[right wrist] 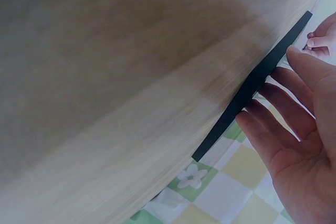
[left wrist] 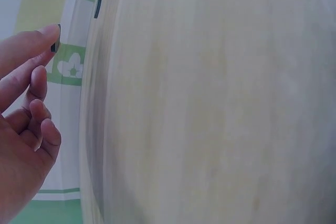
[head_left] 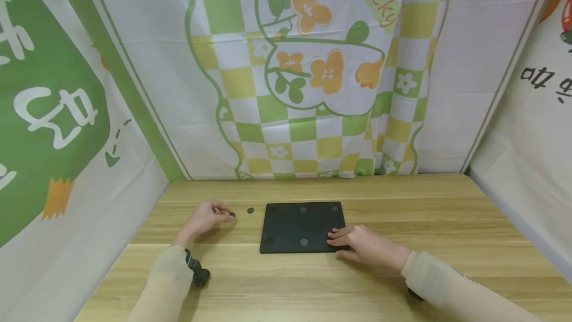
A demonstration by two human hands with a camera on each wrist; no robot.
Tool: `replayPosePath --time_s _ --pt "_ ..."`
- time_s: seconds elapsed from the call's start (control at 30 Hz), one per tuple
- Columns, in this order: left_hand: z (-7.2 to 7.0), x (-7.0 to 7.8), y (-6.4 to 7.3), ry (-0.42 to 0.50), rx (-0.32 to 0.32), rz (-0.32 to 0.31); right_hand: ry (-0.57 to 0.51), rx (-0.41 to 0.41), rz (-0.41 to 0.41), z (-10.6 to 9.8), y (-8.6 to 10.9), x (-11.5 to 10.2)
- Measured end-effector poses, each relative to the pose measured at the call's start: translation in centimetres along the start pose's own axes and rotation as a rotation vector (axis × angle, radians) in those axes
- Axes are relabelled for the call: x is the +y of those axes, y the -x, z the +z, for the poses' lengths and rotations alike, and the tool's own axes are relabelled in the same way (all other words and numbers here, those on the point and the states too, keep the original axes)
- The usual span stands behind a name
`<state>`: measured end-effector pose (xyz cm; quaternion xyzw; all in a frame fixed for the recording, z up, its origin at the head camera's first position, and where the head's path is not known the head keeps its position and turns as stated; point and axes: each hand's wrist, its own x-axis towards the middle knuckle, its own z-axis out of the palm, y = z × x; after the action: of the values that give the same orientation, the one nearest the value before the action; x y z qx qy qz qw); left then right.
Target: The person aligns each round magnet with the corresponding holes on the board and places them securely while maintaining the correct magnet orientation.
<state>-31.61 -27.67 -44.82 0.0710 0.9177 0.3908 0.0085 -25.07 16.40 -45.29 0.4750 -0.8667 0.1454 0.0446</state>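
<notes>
My left hand pinches a small dark round disc between thumb and fingertips, left of a black board. In the left wrist view the disc appears edge-on at the fingertips, the other fingers loosely bent. A second dark disc lies on the table between that hand and the board. Flat on the wood is the black rectangular board, with several round spots near its edges, some greyer than others. Over its near right corner rests my right hand, covering that corner. The right wrist view shows its fingers fairly straight against the board.
The wooden table runs back to a hanging cloth with green and yellow checks. Printed cloth walls stand at both sides. A dark wrist camera sits at the left sleeve.
</notes>
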Motion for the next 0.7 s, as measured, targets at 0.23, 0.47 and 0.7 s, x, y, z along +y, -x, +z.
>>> replayPosePath --time_s 0.23,0.47,0.7 --pt "0.5 0.3 -0.1 -0.016 0.003 0.010 -0.006 -0.001 0.001 0.0 0.0 0.0" --pt "0.9 0.8 -0.1 -0.019 -0.003 0.041 -0.022 0.003 0.003 0.0 0.0 0.0" --pt "1.3 1.5 0.0 -0.019 -0.009 0.059 -0.015 0.010 -0.005 0.1 0.0 0.1"
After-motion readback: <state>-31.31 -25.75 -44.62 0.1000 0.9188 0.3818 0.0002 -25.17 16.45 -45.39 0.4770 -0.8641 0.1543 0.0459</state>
